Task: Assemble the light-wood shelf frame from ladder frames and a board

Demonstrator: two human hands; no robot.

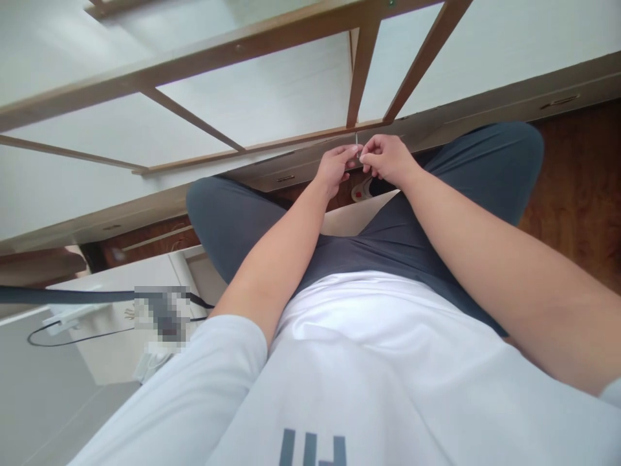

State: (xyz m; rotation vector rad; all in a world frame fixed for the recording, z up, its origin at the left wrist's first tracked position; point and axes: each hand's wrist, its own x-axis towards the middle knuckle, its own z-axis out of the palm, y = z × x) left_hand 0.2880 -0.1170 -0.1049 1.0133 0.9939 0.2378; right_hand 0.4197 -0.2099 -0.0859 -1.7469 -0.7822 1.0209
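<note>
A thin silver metal rod (356, 141) stands up between my fingertips, just below the near rail of a brown wooden frame (301, 137). My left hand (336, 167) pinches the rod with thumb and fingers from the left. From the right, my right hand (388, 158) has its thumb and fingertips closed at the rod's lower end. The rod's kind is too small to make out, and its lower part is hidden by my fingers. Whether its tip touches the frame I cannot tell.
The frame's slats lean over a white bed-like surface (252, 90) ahead. Below it runs a drawer front with a handle (560, 101). My crossed legs (490, 162) rest on the dark wooden floor (572, 181). Cables and a white power strip (72, 317) lie at left.
</note>
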